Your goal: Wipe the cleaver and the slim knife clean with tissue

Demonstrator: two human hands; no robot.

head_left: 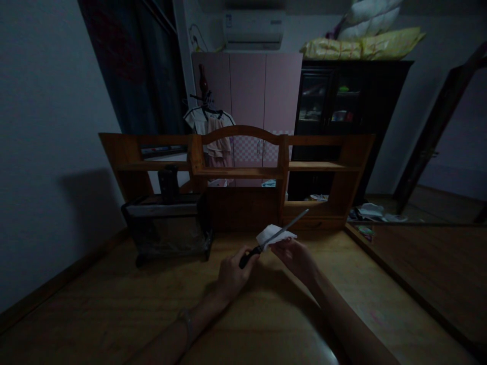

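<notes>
My left hand point(233, 274) is closed round the black handle of a slim knife point(291, 223). Its long, narrow metal blade points up and away to the right. A white tissue point(271, 234) lies behind and under the blade near the handle. My right hand point(294, 257) holds the tissue from below, its fingers bent and partly hidden by it. In the dim light I cannot tell whether the tissue touches the blade. Both hands are above the pale wooden surface point(243, 324).
A dark box-like appliance point(167, 230) stands at the left on the wooden surface. Behind it runs a wooden shelf unit point(241, 173). Farther back are a pink wardrobe point(247, 91), a dark cabinet point(380, 101) and hanging clothes point(216, 134). A raised wooden edge point(399, 276) bounds the right side.
</notes>
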